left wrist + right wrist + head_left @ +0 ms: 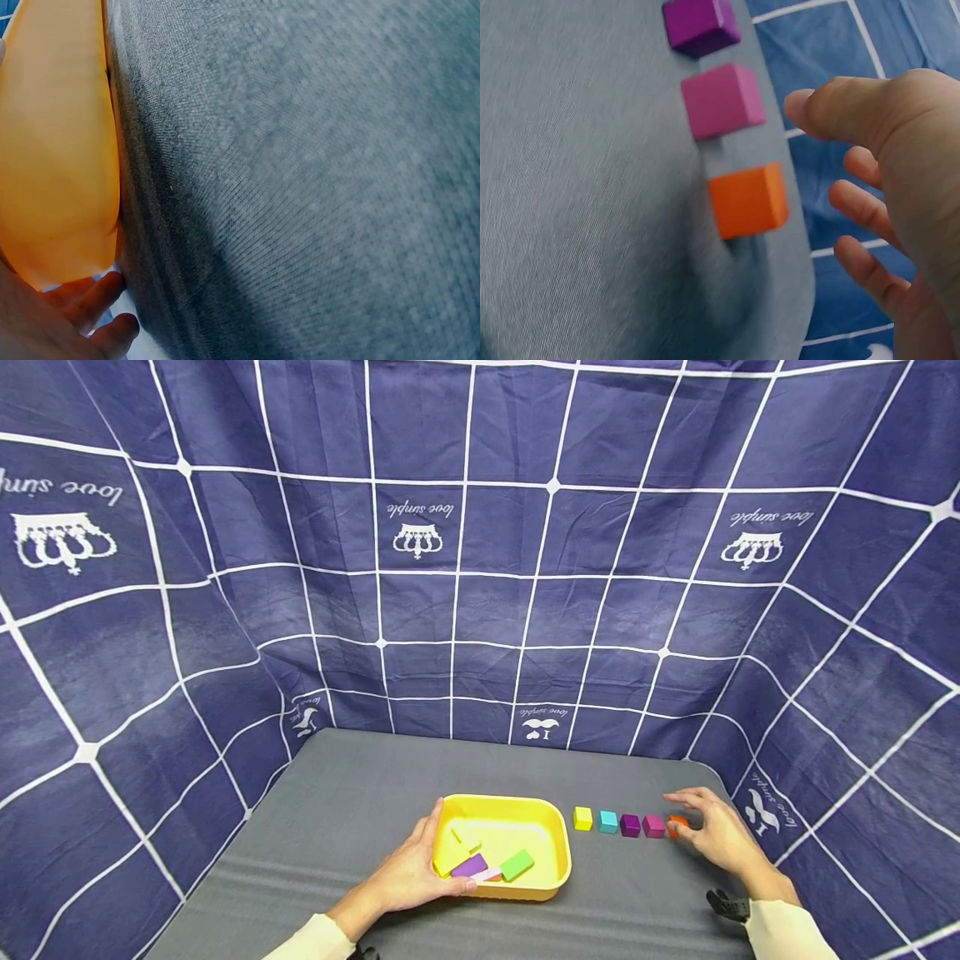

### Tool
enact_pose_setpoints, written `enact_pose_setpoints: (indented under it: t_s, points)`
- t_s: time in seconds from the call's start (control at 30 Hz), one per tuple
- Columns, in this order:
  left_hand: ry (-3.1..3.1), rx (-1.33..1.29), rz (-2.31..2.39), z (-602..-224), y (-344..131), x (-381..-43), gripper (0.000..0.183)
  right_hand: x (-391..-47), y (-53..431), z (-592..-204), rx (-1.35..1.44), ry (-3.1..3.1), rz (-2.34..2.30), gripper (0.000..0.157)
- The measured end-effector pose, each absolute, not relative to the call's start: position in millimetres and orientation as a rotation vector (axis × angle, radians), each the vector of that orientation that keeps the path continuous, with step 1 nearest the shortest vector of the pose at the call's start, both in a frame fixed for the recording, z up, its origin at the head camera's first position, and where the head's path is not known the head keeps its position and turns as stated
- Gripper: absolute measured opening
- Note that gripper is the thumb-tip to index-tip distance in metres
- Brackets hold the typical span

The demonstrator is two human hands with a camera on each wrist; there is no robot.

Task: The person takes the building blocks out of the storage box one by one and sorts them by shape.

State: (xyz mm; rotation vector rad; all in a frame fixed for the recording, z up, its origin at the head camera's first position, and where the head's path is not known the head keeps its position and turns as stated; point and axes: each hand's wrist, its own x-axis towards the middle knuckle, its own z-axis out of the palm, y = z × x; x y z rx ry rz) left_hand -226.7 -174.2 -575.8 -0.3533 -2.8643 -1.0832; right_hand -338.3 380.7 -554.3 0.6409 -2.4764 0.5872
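Note:
A yellow plastic bin (561, 860) sits on the grey surface. My left hand (420, 864) holds its near left corner, thumb over the front rim and fingers along the left side; in the left wrist view, fingertips (112, 289) show round the end of the bin. To the right runs a row of cubes: yellow (582, 818), turquoise (607, 822), dark purple (630, 825), magenta (653, 826) and orange (677, 823). Beside the orange cube (750, 201) hovers my right hand (716, 835), its fingers spread and apart from the cube in the right wrist view.
Inside the bin lie several blocks, among them a green one (517, 865), a purple one (469, 865) and yellow pieces. A grey cloth (360, 793) covers the table. Blue curtains with white lines (495, 610) enclose the back and both sides.

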Motion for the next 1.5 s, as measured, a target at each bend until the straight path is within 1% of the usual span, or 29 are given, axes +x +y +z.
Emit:
enact_pose_setpoints:
  t_s: [0.43,0.77,1.03,1.3,1.5]
  points:
    - [-2.943,-0.297,-1.099,-572,-174,-229,0.156,-335,329,-522,0.794,-2.438,0.561,0.055]
    - [-2.945,-0.285,-1.101,-573,-174,-231,0.157,-331,281,-499,0.998,-2.493,0.56,0.058]
    - [-2.937,-0.306,-1.117,-573,-173,-229,0.155,-329,243,-492,1.148,-2.512,0.582,0.058]
    - [-2.943,-0.29,-1.116,-573,-173,-226,0.155,-329,206,-483,1.222,-2.612,0.587,0.053]
    - [-2.947,-0.289,-1.107,-572,-173,-228,0.155,-330,184,-481,1.284,-2.663,0.585,0.053]
